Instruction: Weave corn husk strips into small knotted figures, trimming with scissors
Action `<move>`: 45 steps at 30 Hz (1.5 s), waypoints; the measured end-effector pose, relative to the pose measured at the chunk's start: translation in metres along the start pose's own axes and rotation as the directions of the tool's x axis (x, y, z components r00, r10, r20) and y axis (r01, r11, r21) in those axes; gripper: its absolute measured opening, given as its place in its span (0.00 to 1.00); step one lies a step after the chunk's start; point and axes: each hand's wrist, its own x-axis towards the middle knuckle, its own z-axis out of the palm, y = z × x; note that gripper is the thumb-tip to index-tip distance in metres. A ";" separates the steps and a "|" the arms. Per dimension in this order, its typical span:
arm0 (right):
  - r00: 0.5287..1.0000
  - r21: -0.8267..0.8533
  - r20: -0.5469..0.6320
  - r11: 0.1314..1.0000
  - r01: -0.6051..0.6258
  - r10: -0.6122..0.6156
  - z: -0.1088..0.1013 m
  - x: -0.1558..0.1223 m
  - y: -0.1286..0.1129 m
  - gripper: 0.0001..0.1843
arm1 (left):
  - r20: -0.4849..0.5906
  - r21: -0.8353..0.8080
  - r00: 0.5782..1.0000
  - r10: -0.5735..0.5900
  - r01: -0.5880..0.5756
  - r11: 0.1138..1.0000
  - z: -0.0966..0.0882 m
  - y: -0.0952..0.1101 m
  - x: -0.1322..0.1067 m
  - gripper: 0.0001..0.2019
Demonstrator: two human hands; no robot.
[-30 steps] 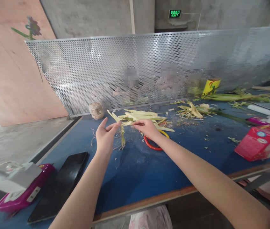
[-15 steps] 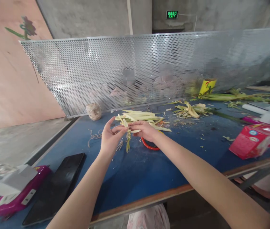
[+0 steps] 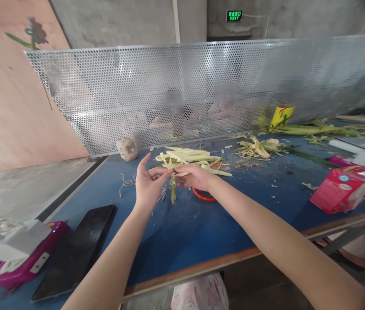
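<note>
Over the middle of the table, my left hand [image 3: 148, 185] pinches a small piece of pale green leaf strips [image 3: 173, 193] between thumb and fingers. Its index finger sticks up, and the tied-looking green ends hang below. My right hand [image 3: 197, 175] meets it from the other side, fingers closed on the same piece; the exact grip is partly hidden. Just behind both hands lies a pile of pale leaf strips [image 3: 185, 156]. Under my right wrist a curved orange-red rim [image 3: 204, 198] shows, mostly covered. Thin strings [image 3: 127, 183] lie left of my left hand.
A black phone [image 3: 75, 249] and a magenta power strip [image 3: 30, 262] are at left. A wrapped lump [image 3: 127, 148] stands by the perforated metal screen [image 3: 105, 94]. Rightward are leaf scraps [image 3: 260, 148], a yellow can [image 3: 282, 116] and a red package [image 3: 344, 189]. People sit beyond the screen.
The view has shifted very slightly. My hands stay together on the leaf-strip piece, with small finger movements; my right fingers are a little lower around it.
</note>
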 end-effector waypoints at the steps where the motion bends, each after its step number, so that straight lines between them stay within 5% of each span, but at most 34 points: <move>1: 1.000 -0.004 0.000 1.000 -0.003 0.003 0.001 -0.001 -0.001 0.04 | 0.007 0.022 1.000 0.024 -0.024 0.999 -0.001 -0.001 0.000 0.41; 17: 0.999 -0.320 -0.024 0.947 0.033 -0.042 0.007 -0.005 -0.001 0.06 | 0.065 0.182 0.995 0.081 -0.092 0.979 -0.002 -0.003 -0.002 0.40; 25: 0.958 -0.812 0.001 0.560 0.168 -0.286 0.019 -0.008 0.005 0.08 | 0.101 0.042 0.985 -0.142 0.138 0.989 0.000 0.001 -0.003 0.42; 41: 0.848 -0.937 0.213 0.144 0.318 -0.485 0.023 -0.015 0.000 0.07 | 0.023 -0.181 0.948 -0.318 0.317 0.931 0.003 0.005 -0.001 0.42; 45: 0.843 -0.940 0.229 0.114 0.321 -0.487 0.021 -0.016 -0.002 0.06 | 0.001 -0.174 0.949 -0.314 0.309 0.935 0.001 0.006 -0.001 0.42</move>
